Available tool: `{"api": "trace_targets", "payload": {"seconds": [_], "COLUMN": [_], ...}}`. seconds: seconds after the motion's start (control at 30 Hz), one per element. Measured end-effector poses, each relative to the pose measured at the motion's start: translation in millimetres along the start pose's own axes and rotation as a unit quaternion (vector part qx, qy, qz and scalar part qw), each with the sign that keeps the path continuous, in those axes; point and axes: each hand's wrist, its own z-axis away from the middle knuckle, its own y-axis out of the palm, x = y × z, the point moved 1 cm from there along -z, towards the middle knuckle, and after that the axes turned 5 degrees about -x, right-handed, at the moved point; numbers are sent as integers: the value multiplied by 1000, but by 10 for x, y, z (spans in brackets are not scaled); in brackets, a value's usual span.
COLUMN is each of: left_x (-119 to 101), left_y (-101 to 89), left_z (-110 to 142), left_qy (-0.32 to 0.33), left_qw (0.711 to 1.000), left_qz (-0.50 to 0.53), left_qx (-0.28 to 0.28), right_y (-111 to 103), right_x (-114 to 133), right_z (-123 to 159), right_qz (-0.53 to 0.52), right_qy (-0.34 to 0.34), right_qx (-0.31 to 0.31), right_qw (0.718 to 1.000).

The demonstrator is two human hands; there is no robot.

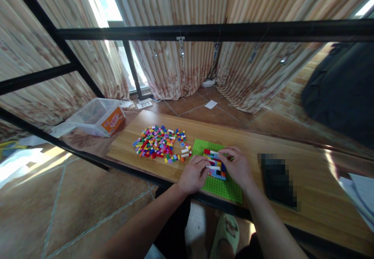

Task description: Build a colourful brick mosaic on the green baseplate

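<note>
A green studded baseplate [233, 192] lies on the wooden bench, bearing a block of multicoloured toy bricks [218, 173] in red, yellow, blue and black. From the left, my left hand [193, 176] reaches over the plate's edge, its thumb and fingers pinched on a long white brick [214, 167] just over the block. My right hand [237, 166] comes in from the other side. Its thumb and forefinger are closed at the far side of the block, and what they hold, if anything, is too small to make out.
Loose coloured bricks [156, 142] are heaped left of the plate on the wooden bench [245, 138]. A clear plastic box [87, 114] stands beyond the bench's left end. A dark pixelated object [279, 181] lies to the right, papers [362, 190] farther right. A black metal bar [204, 32] crosses ahead.
</note>
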Motion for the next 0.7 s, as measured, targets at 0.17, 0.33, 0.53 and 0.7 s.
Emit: {"api": "trace_targets", "payload": {"seconds": [0.17, 0.33, 0.53, 0.7], "left_x": [18, 19, 1, -11], "left_y": [10, 7, 2, -5], "left_z": [9, 8, 3, 1], "left_qy": [-6, -7, -12, -7], "left_qw": [1000, 1000, 1000, 1000], "left_qz": [3, 2, -3, -8], "left_qx": [4, 3, 7, 3], "right_y": [0, 71, 102, 130], "right_x": [-7, -81, -175, -194], "right_z": [-28, -29, -68, -106], "right_qz": [36, 47, 9, -26], "right_qy": [37, 52, 91, 118], "right_qx": [-7, 15, 42, 63], "right_qw": [999, 997, 995, 991]}}
